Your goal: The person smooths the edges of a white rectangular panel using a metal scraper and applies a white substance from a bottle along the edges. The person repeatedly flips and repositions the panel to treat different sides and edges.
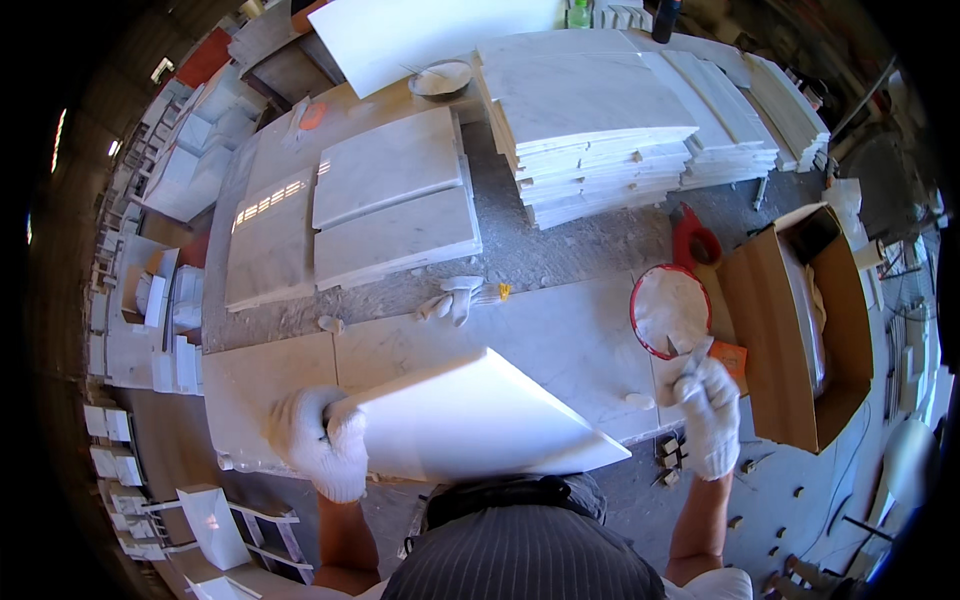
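While the table (560, 340) already carried laid slabs, the white tile (470, 420) stood tilted at its near edge, gripped by the gloved left hand (318, 440), the right hand (708, 415) closed on a small tool beside the red bowl (668, 310) of white paste, so its setting seemed undone.

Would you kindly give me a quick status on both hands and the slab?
Left hand gripping white slab, tilted at bench edge. Right hand holding scraper at red bowl of white paste. Spare gloves lying beyond slab.

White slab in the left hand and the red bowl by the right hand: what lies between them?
In the head view, only bare marble worktop lies between the white slab and the red bowl; a small pale lump sits near the right hand.
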Motion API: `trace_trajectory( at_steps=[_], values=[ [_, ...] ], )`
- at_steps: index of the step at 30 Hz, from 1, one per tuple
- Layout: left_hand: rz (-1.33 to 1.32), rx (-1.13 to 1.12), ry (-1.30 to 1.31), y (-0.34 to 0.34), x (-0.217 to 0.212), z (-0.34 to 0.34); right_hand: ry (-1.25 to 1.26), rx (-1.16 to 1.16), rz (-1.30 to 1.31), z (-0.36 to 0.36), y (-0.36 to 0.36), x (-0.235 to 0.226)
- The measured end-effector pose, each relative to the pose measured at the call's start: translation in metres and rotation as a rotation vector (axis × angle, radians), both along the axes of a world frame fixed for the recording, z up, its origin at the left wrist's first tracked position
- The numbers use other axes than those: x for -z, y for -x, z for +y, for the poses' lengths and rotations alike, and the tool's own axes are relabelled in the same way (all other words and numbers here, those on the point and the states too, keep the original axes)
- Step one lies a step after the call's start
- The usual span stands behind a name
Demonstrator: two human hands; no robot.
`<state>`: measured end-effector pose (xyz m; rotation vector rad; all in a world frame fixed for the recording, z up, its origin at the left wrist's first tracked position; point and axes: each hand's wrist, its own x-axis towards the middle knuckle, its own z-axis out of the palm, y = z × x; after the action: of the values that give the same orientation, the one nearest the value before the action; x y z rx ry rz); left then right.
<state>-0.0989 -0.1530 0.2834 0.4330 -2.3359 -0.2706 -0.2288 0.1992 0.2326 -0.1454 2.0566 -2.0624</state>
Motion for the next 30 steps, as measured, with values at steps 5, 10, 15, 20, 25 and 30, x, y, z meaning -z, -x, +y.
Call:
trace_trajectory(
  at_steps=[5, 10, 15, 20, 25, 30],
  values=[
    [0.058, -0.073, -0.197, 0.004, 0.020, 0.002, -0.380, 0.154, 0.069, 0.043, 0.037, 0.018],
    [-0.026, -0.091, -0.197, 0.009, 0.031, -0.018, -0.714, 0.197, 0.174, 0.067, 0.042, 0.062],
    [0.033, -0.077, -0.202, 0.022, 0.031, -0.008, -0.826, 0.154, 0.161, 0.061, 0.048, 0.099],
    [0.032, -0.084, -0.189, 0.018, 0.034, -0.017, -0.868, 0.177, 0.240, 0.057, 0.065, 0.128],
    [0.049, -0.071, -0.156, 0.018, 0.027, -0.008, -0.906, 0.128, 0.311, 0.059, 0.074, 0.145],
    [0.078, -0.047, -0.114, 0.020, 0.026, -0.006, -0.805, 0.169, 0.090, 0.053, 0.073, 0.139]
  ],
)
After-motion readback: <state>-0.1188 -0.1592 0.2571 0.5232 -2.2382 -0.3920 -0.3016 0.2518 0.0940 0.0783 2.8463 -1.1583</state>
